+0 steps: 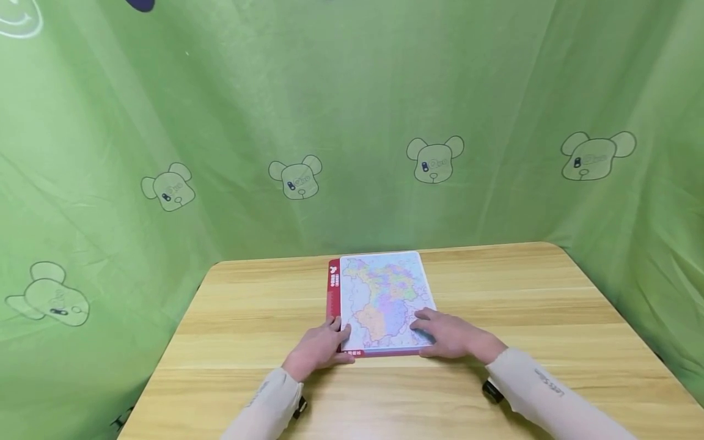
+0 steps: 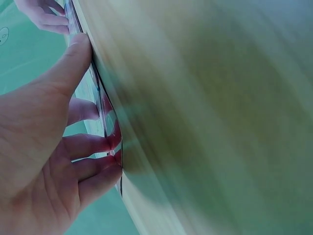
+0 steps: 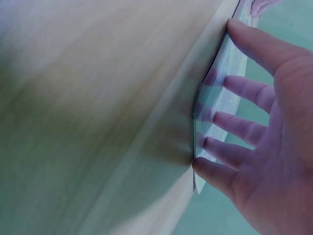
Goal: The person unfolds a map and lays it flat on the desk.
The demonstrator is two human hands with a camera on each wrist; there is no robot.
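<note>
A colourful map sheet [image 1: 385, 293] with rounded corners lies flat on the table, over a red-edged board [image 1: 333, 302] that shows along its left and near sides. My left hand [image 1: 320, 347] is at the near left corner, fingertips on the red border and the map, thumb against the near edge. At the near right corner my right hand [image 1: 452, 335] lays its fingers on the map, its thumb at the near edge. In the wrist views, the left thumb [image 2: 78, 56] and the right thumb [image 3: 254, 44] touch the board's edge, and the fingers of both hands are spread and fairly straight.
The wooden table [image 1: 247, 318] has rounded far corners. Behind it and at both sides hangs a green curtain [image 1: 352, 91] printed with bear heads. Dark bands [image 1: 492, 392] show under the pale sleeves [image 1: 550, 391] near the wrists.
</note>
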